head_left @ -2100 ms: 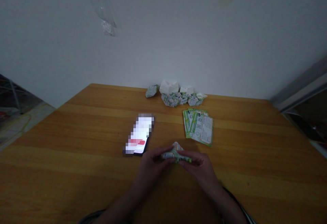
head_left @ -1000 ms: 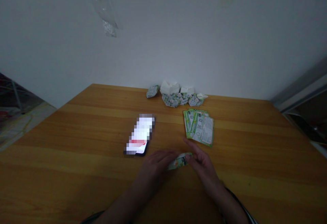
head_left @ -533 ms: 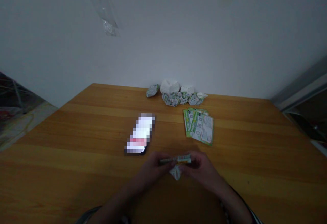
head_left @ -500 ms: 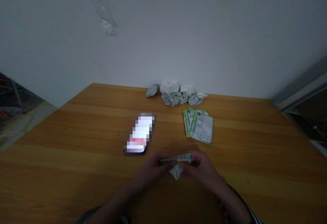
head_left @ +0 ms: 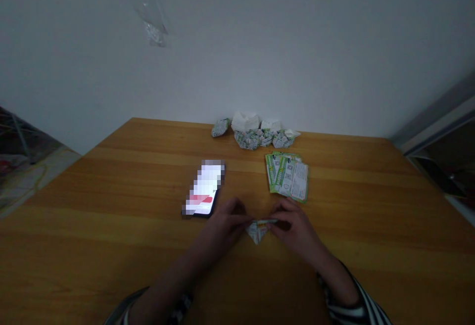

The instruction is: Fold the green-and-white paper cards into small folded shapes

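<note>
We see a big wooden table (head_left: 111,191) pushed up to a white wall (head_left: 237,43), with a strip of clear tape (head_left: 146,13) stuck high on the wall. At the far edge of the table sits a pile of folded paper bits (head_left: 256,138), mostly green and white, with some plain white ones at the back. Just in front of the pile lies a stack of green and white paper slips (head_left: 289,176), a bit fanned out. To the left of that lies a phone (head_left: 202,189) with its screen lit, but the screen is blurred, so we cannot read it.

Near us, a striped sleeve (head_left: 352,305) shows on the right arm. The left hand (head_left: 226,223) and the right hand (head_left: 293,223) are close together, low over the table, and they do not touch each other. A folded paper slip (head_left: 258,231) sits between them, with a pointy part facing us. Each hand pinches one end of its top edge. We cannot tell how tight the pinch is, or if the paper touches the table.

We think the step in hand is making a fold in this slip. To us, the next move calls for pressing the fold flat with care, so the crease stays sharp and the thin paper does not tear.
</note>
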`<state>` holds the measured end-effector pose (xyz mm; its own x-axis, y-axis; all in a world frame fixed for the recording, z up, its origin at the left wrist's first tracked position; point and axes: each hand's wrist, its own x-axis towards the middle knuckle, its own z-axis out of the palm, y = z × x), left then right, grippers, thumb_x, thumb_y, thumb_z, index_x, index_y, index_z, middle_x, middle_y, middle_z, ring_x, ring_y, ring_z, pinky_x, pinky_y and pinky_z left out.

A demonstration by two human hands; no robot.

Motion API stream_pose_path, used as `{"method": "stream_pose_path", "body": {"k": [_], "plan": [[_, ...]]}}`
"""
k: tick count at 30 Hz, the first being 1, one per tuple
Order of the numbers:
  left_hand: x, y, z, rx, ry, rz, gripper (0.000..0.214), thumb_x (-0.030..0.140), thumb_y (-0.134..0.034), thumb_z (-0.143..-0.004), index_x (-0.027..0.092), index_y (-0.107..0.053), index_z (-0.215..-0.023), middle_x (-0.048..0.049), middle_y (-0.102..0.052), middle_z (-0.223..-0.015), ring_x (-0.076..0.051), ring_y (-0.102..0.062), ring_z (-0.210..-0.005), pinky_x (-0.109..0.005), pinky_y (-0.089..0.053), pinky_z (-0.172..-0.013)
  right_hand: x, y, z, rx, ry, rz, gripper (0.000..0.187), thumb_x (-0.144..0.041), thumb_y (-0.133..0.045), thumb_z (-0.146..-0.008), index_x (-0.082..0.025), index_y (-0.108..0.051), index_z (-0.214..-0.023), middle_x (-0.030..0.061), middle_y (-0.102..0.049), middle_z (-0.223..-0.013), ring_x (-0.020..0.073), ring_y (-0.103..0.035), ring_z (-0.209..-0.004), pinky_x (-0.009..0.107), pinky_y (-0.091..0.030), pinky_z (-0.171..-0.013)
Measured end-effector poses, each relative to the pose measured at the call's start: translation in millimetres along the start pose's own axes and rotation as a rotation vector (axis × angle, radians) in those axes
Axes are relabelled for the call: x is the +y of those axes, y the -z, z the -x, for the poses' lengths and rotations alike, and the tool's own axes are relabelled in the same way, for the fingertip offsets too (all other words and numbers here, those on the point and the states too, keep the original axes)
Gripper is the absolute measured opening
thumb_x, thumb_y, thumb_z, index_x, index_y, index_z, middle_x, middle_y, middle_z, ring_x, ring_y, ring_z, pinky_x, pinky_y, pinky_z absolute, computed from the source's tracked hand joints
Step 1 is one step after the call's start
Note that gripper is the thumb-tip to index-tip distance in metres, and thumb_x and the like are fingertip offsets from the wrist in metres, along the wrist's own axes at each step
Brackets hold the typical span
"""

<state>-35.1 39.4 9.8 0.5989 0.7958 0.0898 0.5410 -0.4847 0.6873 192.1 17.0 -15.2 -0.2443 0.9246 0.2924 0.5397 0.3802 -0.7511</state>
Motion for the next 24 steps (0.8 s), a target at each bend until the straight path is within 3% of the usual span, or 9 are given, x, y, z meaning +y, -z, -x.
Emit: {"method": "stream_pose_path", "body": {"k": [3, 7, 12, 15, 18, 20, 24], "plan": [[-4, -2.7, -3, -0.003, -0.018, 0.003, 0.025, 0.025, -0.052, -0.089, 0.024, -0.072, -0.103, -0.0069, -0.057, -0.096, -0.019, -0.055, -0.09, -0.029, -0.044, -0.079, 5, -1, -3, 0.02, 0.008, -0.008, 0.014, -0.013, -0.071, -0.073, -0.023, -0.074, -0.083, 0.0041, -0.066, -0.083, 0.0206, -0.059, -0.084, 0.034, -0.046, -0.077], [-8, -2.8, -9, -0.053, -0.018, 0.077, 0.021, 0.029, -0.054, -0.088, 0.019, -0.072, -0.094, -0.0051, -0.06, -0.089, -0.017, -0.057, -0.084, -0.026, -0.043, -0.074, 6, -6, -5, 0.038, -0.092, -0.077, 0.008, -0.013, -0.068, -0.075, -0.019, -0.072, -0.079, 0.0033, -0.068, -0.076, 0.0189, -0.061, -0.074, 0.031, -0.047, -0.069], [-12, -6.0, -11, -0.032, -0.002, 0.031, 0.015, 0.026, -0.057, -0.086, 0.018, -0.07, -0.086, -0.0027, -0.061, -0.081, -0.016, -0.056, -0.077, -0.026, -0.04, -0.07, -3, -10, -3, -0.06, -0.169, -0.067, 0.015, -0.012, -0.063, -0.077, -0.021, -0.071, -0.087, 0.001, -0.067, -0.071, 0.0158, -0.059, -0.062, 0.027, -0.045, -0.059], [-9, -8.4, -10, 0.032, -0.004, -0.002, 0.014, 0.023, -0.057, -0.085, 0.016, -0.069, -0.083, -0.0046, -0.058, -0.087, -0.017, -0.055, -0.083, -0.026, -0.042, -0.073, -6, -10, -3, -0.01, -0.111, 0.117, 0.008, -0.013, -0.065, -0.076, -0.02, -0.07, -0.076, 0.0018, -0.063, -0.07, 0.0182, -0.057, -0.07, 0.031, -0.044, -0.068], [-7, -9.4, -12, 0.043, -0.034, -0.036, 0.013, 0.021, -0.058, -0.084, 0.016, -0.07, -0.086, -0.0058, -0.057, -0.091, -0.018, -0.055, -0.087, -0.027, -0.043, -0.075, -1, -8, -5, 0.065, -0.017, 0.199, 0.011, -0.013, -0.073, -0.068, -0.02, -0.07, -0.075, 0.0051, -0.061, -0.088, 0.0221, -0.055, -0.091, 0.035, -0.043, -0.079], [-7, -9.6, -13, 0.01, -0.068, -0.045, 0.017, 0.019, -0.056, -0.085, 0.017, -0.071, -0.09, -0.0059, -0.058, -0.091, -0.018, -0.055, -0.087, -0.028, -0.043, -0.076, 6, -6, -7, 0.068, 0.01, 0.16, 0.011, -0.012, -0.075, -0.067, -0.019, -0.07, -0.075, 0.0044, -0.06, -0.087, 0.0208, -0.055, -0.088, 0.033, -0.043, -0.077], [-6, -9.6, -11, -0.02, -0.149, -0.086, 0.023, 0.017, -0.053, -0.087, 0.02, -0.072, -0.098, -0.0063, -0.059, -0.093, -0.019, -0.055, -0.09, -0.03, -0.043, -0.08, 14, -1, -5, -0.022, 0.115, 0.077, 0.005, -0.014, -0.07, -0.077, -0.019, -0.072, -0.079, 0.0025, -0.061, -0.08, 0.0163, -0.057, -0.078, 0.028, -0.042, -0.07]]}}
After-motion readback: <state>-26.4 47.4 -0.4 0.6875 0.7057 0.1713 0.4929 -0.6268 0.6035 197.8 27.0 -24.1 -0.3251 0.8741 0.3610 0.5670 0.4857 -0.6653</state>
